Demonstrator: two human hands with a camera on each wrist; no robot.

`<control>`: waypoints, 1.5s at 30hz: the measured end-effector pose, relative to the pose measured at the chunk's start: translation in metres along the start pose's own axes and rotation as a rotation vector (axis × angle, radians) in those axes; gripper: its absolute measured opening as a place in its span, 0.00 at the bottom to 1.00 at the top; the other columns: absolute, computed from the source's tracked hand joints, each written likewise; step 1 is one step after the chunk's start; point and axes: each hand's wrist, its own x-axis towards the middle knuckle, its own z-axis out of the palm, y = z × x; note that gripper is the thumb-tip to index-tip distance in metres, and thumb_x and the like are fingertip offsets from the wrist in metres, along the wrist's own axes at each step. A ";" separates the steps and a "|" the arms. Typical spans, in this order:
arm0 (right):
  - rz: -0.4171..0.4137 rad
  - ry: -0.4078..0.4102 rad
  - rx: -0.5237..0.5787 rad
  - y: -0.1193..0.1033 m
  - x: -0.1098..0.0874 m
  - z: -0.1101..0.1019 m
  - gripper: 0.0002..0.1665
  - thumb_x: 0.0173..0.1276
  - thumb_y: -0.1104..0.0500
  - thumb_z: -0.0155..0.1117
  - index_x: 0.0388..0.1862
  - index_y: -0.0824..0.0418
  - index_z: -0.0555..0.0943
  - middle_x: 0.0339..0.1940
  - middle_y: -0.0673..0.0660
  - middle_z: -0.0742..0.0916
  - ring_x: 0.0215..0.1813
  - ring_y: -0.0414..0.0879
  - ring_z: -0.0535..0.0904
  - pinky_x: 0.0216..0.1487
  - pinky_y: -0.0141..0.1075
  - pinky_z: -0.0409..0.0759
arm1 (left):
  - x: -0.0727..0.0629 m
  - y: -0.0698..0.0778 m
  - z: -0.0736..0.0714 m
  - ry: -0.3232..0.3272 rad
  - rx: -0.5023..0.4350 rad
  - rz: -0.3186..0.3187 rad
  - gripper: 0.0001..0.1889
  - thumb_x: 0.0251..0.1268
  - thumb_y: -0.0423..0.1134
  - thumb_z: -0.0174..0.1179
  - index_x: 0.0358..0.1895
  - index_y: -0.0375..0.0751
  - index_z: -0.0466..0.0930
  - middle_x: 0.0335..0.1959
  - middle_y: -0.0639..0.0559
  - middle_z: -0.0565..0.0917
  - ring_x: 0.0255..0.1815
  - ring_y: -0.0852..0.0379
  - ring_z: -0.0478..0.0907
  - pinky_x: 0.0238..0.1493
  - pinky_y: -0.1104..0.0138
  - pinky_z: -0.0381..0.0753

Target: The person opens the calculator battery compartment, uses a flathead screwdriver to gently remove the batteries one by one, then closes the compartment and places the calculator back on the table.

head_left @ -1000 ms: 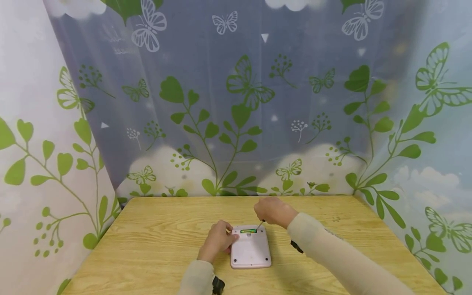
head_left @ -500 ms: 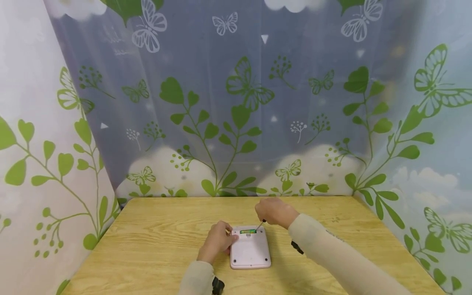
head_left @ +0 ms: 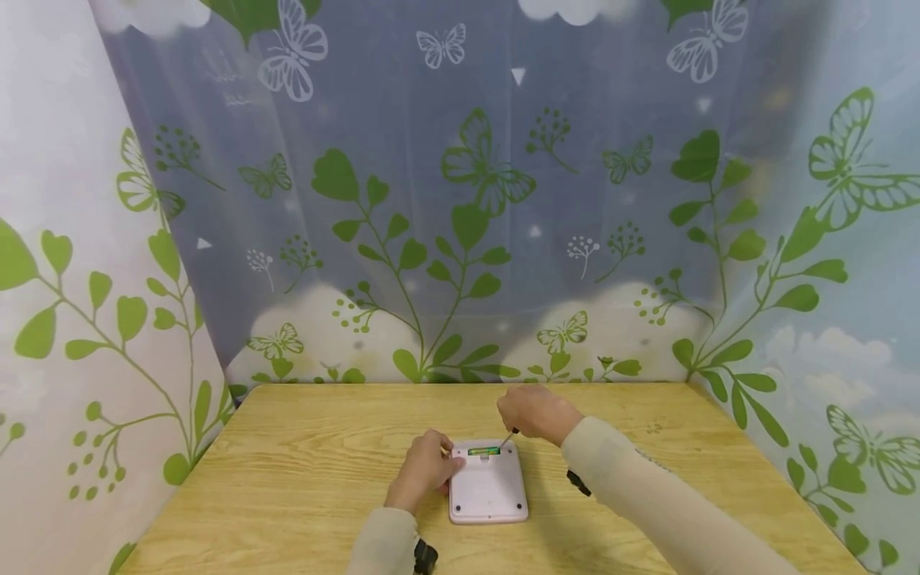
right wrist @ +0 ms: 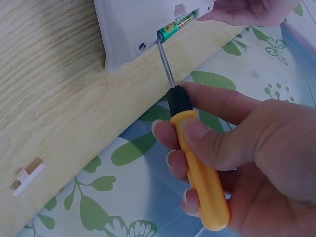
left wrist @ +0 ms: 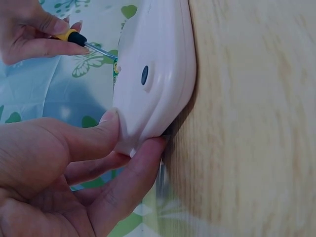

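Note:
A flat pale pink device (head_left: 490, 487) with dark round feet lies back side up on the table. In its uncovered battery slot sits a green battery (right wrist: 170, 31). My left hand (head_left: 422, 467) pinches the device's far left corner, thumb on top and a finger underneath, as the left wrist view shows. Beyond the far right corner, my right hand (head_left: 539, 414) grips a screwdriver (right wrist: 201, 170) with a yellow and black handle. Its metal tip is right at the end of the battery, beside one foot of the device.
A small white battery cover (right wrist: 30, 177) lies on the wooden table (head_left: 323, 447) near its far edge. Behind the table hangs a curtain (head_left: 460, 263) printed with leaves and butterflies, and similar sheets enclose both sides.

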 end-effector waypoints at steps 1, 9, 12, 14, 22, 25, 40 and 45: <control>-0.001 0.002 0.001 0.000 0.000 0.001 0.32 0.74 0.69 0.64 0.15 0.50 0.60 0.15 0.46 0.54 0.22 0.40 0.46 0.26 0.34 0.51 | 0.000 0.000 0.000 -0.001 0.000 0.002 0.16 0.69 0.34 0.68 0.54 0.25 0.80 0.34 0.41 0.83 0.19 0.54 0.84 0.21 0.66 0.84; -0.024 0.021 0.037 0.006 -0.003 0.005 0.10 0.69 0.71 0.68 0.32 0.59 0.89 0.25 0.48 0.87 0.31 0.40 0.82 0.37 0.34 0.86 | -0.002 -0.001 0.001 -0.002 -0.004 0.014 0.16 0.69 0.33 0.67 0.53 0.24 0.80 0.32 0.41 0.84 0.19 0.54 0.84 0.20 0.66 0.84; -0.046 0.025 0.076 0.013 -0.006 0.006 0.13 0.68 0.73 0.68 0.41 0.58 0.92 0.40 0.53 0.93 0.46 0.48 0.89 0.50 0.41 0.90 | -0.002 0.000 0.001 0.002 -0.002 0.022 0.16 0.69 0.33 0.67 0.54 0.24 0.80 0.32 0.41 0.84 0.19 0.54 0.83 0.20 0.66 0.84; -0.057 0.013 0.131 0.019 -0.007 0.009 0.16 0.68 0.75 0.66 0.44 0.58 0.92 0.44 0.54 0.93 0.51 0.51 0.89 0.53 0.42 0.89 | -0.002 0.000 0.000 0.006 0.000 0.028 0.16 0.69 0.33 0.67 0.53 0.24 0.80 0.32 0.40 0.84 0.18 0.54 0.83 0.19 0.66 0.83; -0.150 -0.013 0.358 0.045 -0.006 0.024 0.28 0.67 0.83 0.52 0.47 0.61 0.91 0.48 0.55 0.93 0.53 0.56 0.89 0.35 0.30 0.74 | -0.002 -0.002 0.001 0.014 0.011 0.034 0.17 0.69 0.33 0.68 0.53 0.23 0.80 0.32 0.40 0.84 0.17 0.55 0.82 0.18 0.67 0.82; -0.180 -0.007 0.395 0.050 -0.006 0.027 0.29 0.65 0.84 0.51 0.47 0.62 0.91 0.48 0.57 0.93 0.52 0.56 0.89 0.32 0.30 0.68 | -0.002 -0.002 0.001 0.013 0.012 0.033 0.17 0.69 0.33 0.67 0.53 0.24 0.80 0.32 0.40 0.84 0.17 0.55 0.83 0.18 0.68 0.82; -0.174 0.004 0.423 0.052 -0.008 0.029 0.28 0.65 0.84 0.51 0.46 0.62 0.91 0.49 0.58 0.93 0.42 0.52 0.90 0.31 0.31 0.66 | -0.002 0.001 0.001 0.004 0.011 0.011 0.16 0.70 0.34 0.67 0.54 0.25 0.80 0.31 0.42 0.82 0.18 0.54 0.83 0.19 0.67 0.83; -0.176 0.004 0.427 0.052 -0.007 0.028 0.29 0.64 0.84 0.50 0.47 0.63 0.91 0.49 0.59 0.92 0.43 0.53 0.90 0.31 0.31 0.67 | -0.001 0.000 0.000 0.003 0.003 0.021 0.16 0.70 0.33 0.67 0.53 0.25 0.80 0.31 0.42 0.82 0.18 0.55 0.83 0.19 0.67 0.83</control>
